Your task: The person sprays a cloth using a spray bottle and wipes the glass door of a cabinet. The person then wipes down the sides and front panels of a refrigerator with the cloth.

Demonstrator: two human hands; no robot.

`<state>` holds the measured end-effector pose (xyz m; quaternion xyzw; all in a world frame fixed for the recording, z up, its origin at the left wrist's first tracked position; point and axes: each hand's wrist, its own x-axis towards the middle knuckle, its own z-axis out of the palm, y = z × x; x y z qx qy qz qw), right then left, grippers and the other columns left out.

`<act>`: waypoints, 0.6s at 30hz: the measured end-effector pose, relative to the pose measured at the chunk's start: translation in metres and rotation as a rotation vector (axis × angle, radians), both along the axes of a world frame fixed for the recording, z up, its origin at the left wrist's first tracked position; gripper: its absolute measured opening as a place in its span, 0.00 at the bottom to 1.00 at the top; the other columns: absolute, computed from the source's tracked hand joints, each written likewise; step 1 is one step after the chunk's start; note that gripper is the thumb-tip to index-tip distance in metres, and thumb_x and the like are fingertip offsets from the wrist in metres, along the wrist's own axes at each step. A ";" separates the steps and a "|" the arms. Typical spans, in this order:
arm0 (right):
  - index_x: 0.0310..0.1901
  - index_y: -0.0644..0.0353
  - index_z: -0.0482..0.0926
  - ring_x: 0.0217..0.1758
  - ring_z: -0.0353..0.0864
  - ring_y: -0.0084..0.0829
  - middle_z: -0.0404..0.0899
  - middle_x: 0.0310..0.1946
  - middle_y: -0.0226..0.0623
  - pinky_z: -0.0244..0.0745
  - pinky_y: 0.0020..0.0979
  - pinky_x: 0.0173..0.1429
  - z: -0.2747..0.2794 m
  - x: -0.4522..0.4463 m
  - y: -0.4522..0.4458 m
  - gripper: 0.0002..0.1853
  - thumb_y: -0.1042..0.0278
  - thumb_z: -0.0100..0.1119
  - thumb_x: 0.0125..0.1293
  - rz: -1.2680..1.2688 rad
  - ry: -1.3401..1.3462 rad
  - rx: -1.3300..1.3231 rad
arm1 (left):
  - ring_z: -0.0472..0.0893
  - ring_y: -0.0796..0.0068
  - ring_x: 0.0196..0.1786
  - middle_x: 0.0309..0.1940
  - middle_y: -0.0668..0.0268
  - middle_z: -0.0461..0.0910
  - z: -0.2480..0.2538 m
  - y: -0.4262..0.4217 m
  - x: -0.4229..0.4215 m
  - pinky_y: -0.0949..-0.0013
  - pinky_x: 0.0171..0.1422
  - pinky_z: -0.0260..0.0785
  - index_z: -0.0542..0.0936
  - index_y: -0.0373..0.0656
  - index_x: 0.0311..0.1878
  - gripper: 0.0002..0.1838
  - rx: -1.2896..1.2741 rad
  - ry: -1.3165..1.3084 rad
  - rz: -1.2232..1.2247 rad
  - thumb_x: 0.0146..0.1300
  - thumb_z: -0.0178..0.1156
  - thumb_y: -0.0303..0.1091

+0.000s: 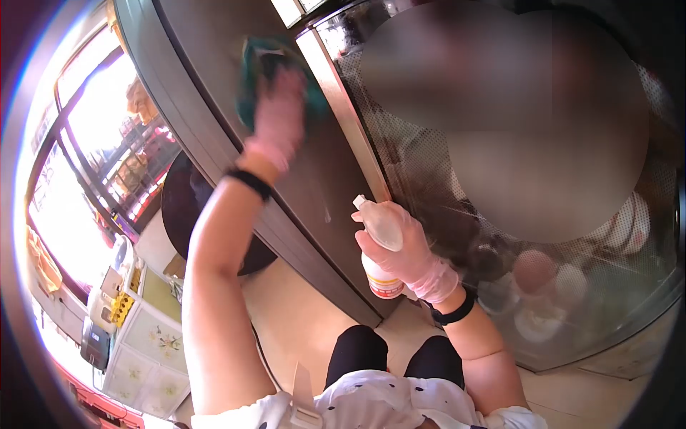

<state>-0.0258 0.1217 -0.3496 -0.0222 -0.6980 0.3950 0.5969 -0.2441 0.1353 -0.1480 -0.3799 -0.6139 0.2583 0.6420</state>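
Left hand (281, 114), in a thin pink glove, is pressing over a crumpled dark-green cloth (250, 93) against a smooth grey upright panel (325, 171), near its upper part; blur is hiding the fingers, so I cannot tell how far they are closing. Right hand (411, 250), gloved in the same wrinkling pink film, is curling round a white plastic spray bottle (380, 275) with a rounded, pale trigger head and a red-and-yellow label. Bottle is standing nearly upright, slightly tilted, in front of the panel's lower part. Alongside, a straight pinkish-silver metal strip (350, 114) is bordering a glossy, dotted dark panel (421, 171) carrying murky reflections.
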 end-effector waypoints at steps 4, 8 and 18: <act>0.44 0.58 0.81 0.40 0.83 0.36 0.83 0.39 0.35 0.78 0.31 0.48 0.004 -0.005 0.005 0.12 0.73 0.65 0.56 -0.066 0.021 0.039 | 0.72 0.61 0.65 0.62 0.58 0.75 -0.146 -0.020 -0.033 0.62 0.71 0.61 0.72 0.44 0.65 0.23 -0.077 -1.674 -0.902 0.67 0.52 0.37; 0.43 0.57 0.81 0.41 0.83 0.34 0.83 0.39 0.33 0.79 0.32 0.48 0.003 0.001 0.003 0.11 0.72 0.65 0.57 0.049 0.028 -0.095 | 0.79 0.67 0.52 0.46 0.63 0.82 -0.124 -0.047 -0.005 0.62 0.58 0.71 0.77 0.42 0.53 0.13 -0.096 -1.194 -0.513 0.72 0.50 0.37; 0.44 0.56 0.77 0.41 0.82 0.42 0.81 0.40 0.36 0.78 0.39 0.48 0.000 -0.002 0.007 0.13 0.65 0.67 0.58 -0.076 0.060 0.090 | 0.56 0.63 0.78 0.74 0.61 0.60 -0.066 -0.038 0.017 0.42 0.78 0.46 0.64 0.40 0.72 0.34 -0.193 -0.264 -0.140 0.61 0.54 0.33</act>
